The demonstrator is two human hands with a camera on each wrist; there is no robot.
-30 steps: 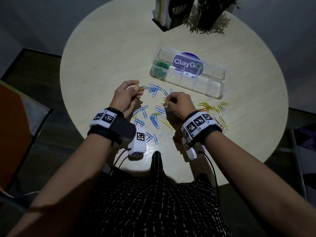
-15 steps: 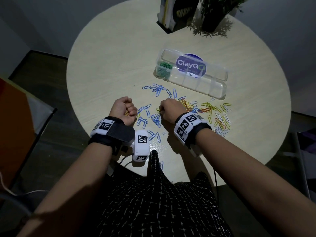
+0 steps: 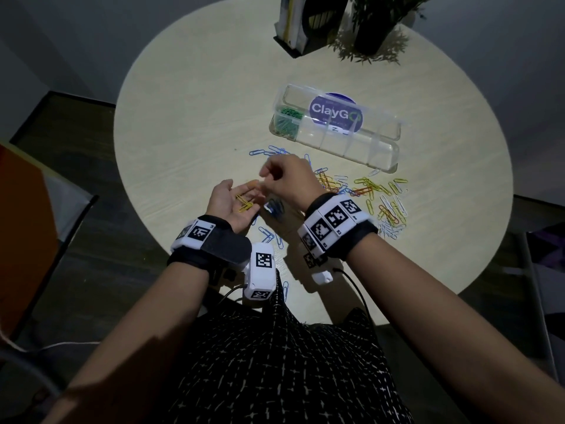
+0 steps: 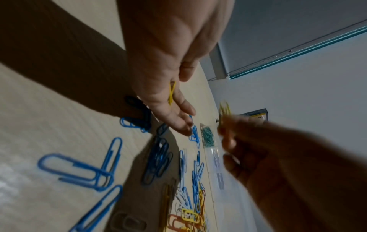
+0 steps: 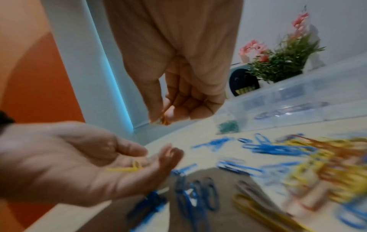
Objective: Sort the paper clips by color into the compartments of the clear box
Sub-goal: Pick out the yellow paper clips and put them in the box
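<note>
Nearest the person, a few loose blue wire paper clips [image 3: 266, 237] lie on the round pale wooden worktop [image 3: 189, 123] by the wrist bands. Just above them the left hand [image 3: 234, 201] is turned palm up, its grip apart with the fingers relaxed, and two or three yellow wire paper clips [image 3: 243, 202] rest on the open palm. The right hand [image 3: 287, 179] hangs just beside and slightly above the left fingertips, its grip together: thumb and forefinger pinch a small yellow-orange paper clip [image 5: 164, 120], the other fingers curled in.

Under and to the right of the hands spreads the unsorted heap of mixed paper clips [image 3: 376, 194], blue ones towards the left, yellow, orange and white ones towards the right, all flat on the worktop.

Beyond the heap stands the long clear plastic compartment box [image 3: 385, 154], lid open and tipped back with a round purple label on it. Its leftmost compartment holds the green paper clips [image 3: 286, 122]; the contents of the other compartments cannot be made out.

At the far edge stand a dark upright file holder [image 3: 301, 22] and a potted green plant [image 3: 376, 22].
</note>
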